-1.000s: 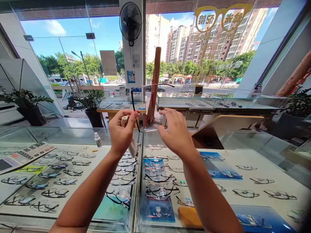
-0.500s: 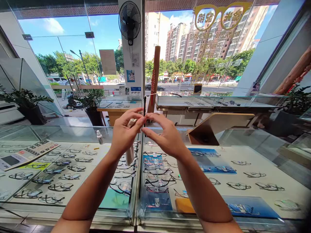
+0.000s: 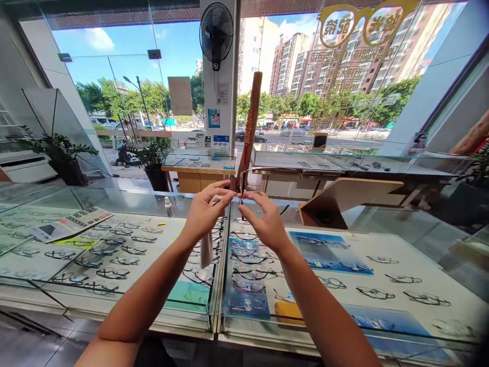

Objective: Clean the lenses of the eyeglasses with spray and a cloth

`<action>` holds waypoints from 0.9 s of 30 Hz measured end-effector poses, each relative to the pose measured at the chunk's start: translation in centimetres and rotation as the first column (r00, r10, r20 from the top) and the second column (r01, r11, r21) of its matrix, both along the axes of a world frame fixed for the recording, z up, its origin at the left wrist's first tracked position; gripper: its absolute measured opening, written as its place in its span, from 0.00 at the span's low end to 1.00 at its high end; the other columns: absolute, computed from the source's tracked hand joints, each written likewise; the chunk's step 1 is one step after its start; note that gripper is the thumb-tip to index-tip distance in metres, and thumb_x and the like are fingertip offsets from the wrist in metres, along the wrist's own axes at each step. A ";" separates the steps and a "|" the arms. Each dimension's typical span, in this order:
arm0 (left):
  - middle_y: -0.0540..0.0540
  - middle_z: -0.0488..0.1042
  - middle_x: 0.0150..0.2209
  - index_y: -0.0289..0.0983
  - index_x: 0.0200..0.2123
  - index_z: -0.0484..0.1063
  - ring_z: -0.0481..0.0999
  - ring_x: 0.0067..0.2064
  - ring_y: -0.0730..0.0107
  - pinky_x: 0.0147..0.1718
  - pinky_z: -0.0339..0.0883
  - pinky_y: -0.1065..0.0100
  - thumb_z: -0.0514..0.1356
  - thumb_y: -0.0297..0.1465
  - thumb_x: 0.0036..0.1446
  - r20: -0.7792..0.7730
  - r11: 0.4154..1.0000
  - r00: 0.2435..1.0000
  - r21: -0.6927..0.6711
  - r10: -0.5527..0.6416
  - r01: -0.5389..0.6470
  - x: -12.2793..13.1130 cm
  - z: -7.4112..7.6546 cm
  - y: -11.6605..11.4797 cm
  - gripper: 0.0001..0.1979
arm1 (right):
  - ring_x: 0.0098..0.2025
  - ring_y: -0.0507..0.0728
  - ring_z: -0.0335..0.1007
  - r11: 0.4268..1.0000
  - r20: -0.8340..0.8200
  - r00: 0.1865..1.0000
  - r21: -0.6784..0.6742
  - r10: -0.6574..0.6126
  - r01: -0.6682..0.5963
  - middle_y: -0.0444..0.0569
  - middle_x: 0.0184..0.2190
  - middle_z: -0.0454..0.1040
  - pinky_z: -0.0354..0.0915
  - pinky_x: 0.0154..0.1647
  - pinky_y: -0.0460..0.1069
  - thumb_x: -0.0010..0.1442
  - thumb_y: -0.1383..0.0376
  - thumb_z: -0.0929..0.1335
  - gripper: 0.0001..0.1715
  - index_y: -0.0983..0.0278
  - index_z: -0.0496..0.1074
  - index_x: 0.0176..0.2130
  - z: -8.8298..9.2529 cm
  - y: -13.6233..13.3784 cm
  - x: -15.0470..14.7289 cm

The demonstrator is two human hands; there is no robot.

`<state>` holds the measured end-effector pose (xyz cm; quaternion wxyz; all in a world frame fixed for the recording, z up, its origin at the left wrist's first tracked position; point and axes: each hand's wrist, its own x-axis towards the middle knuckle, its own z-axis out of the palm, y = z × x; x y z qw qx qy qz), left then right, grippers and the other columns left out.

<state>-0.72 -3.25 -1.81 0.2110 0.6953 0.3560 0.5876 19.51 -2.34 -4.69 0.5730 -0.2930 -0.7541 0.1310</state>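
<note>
Over the glass counter, a pair of eyeglasses [image 3: 243,181] is held up nearly edge-on, its thin dark rim upright and one temple reaching away to the right. My left hand [image 3: 204,211] is closed, thumb and forefinger pinching at the left side of the rim. A pale cleaning cloth [image 3: 207,251] is tucked in that same hand and hangs below it. From the right, my right hand [image 3: 265,221] grips the eyeglasses between curled fingertips and thumb. The exact contact points are small and partly hidden by the fingers.
Glass display cases [image 3: 218,306] below my arms hold many eyeglasses in rows. On top at left lie a large calculator [image 3: 72,224] and a small white spray bottle [image 3: 168,206]. A slanted wooden board [image 3: 344,201] stands beyond my right hand. Potted plants [image 3: 153,163] stand farther back.
My view has shifted slightly left, so the surroundings appear farther right. Both hands have come a little lower with the eyeglasses, and the temple now sits lower against the background counter.
</note>
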 end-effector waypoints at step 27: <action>0.28 0.69 0.70 0.35 0.71 0.64 0.70 0.71 0.37 0.68 0.64 0.38 0.69 0.49 0.65 -0.546 0.379 0.553 -0.406 0.629 -0.832 -19.3 -12.6 13.1 0.40 | 0.50 0.68 0.74 0.922 0.004 0.924 0.069 -0.382 0.381 0.58 0.45 0.84 0.68 0.58 0.65 0.72 0.55 0.67 0.18 0.62 0.83 0.43 -7.7 6.2 3.2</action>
